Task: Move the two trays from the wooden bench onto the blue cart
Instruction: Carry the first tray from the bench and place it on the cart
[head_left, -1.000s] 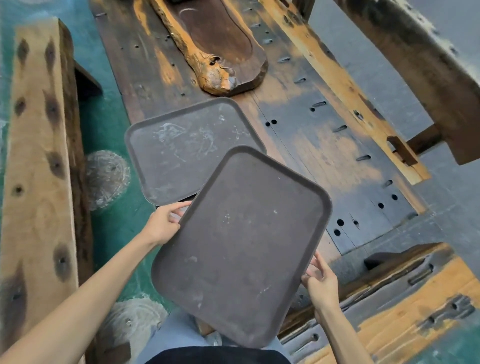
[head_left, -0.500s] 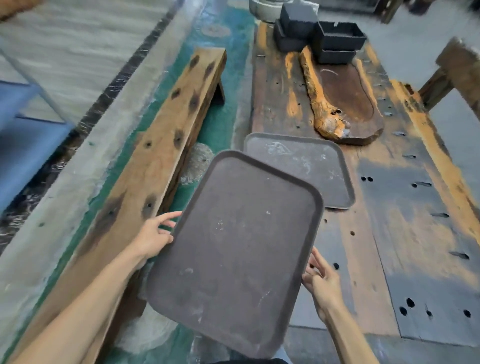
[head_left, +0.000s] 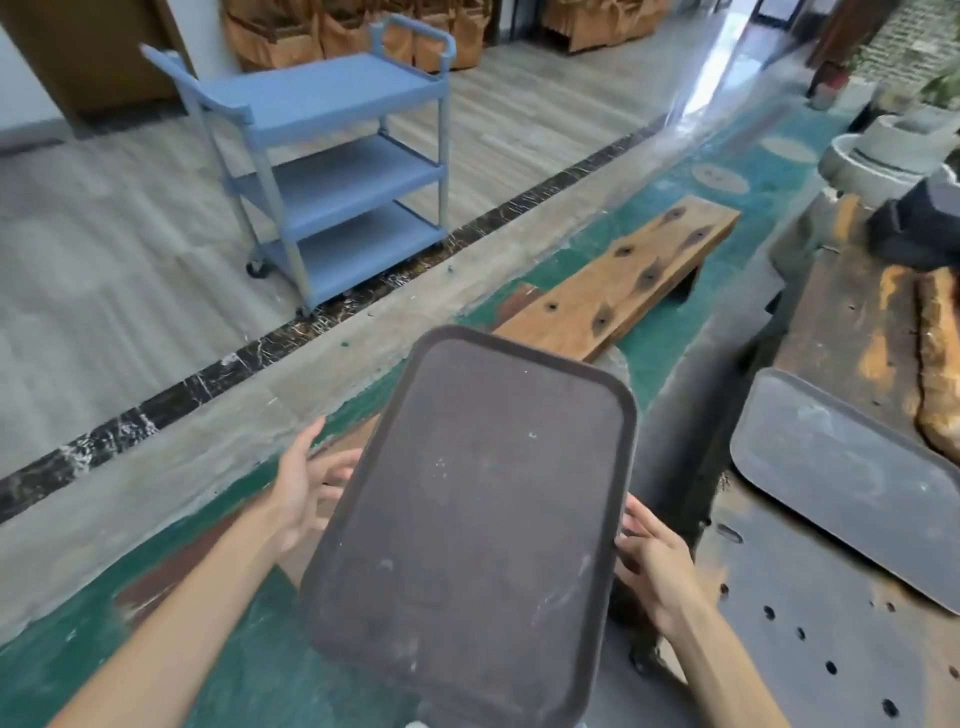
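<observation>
A dark brown tray (head_left: 478, 525) is held level in front of me, over the green floor. My left hand (head_left: 306, 493) grips its left edge and my right hand (head_left: 654, 566) grips its right edge. A second, greyer tray (head_left: 852, 478) lies flat on the dark wooden bench (head_left: 810, 639) at the right. The blue three-shelf cart (head_left: 332, 171) stands ahead at the upper left, on the pale floor, with all its shelves bare.
A low light-wood plank bench (head_left: 618, 291) lies on the green floor between me and the cart. A black marble strip and a concrete curb (head_left: 171, 452) cross the floor diagonally. A carved wooden slab (head_left: 940, 358), black boxes and a stone mill sit at the far right.
My view has swung left from the wooden bench toward the cart. The brown tray has come off the bench with both hands still on it; the grey tray stays behind.
</observation>
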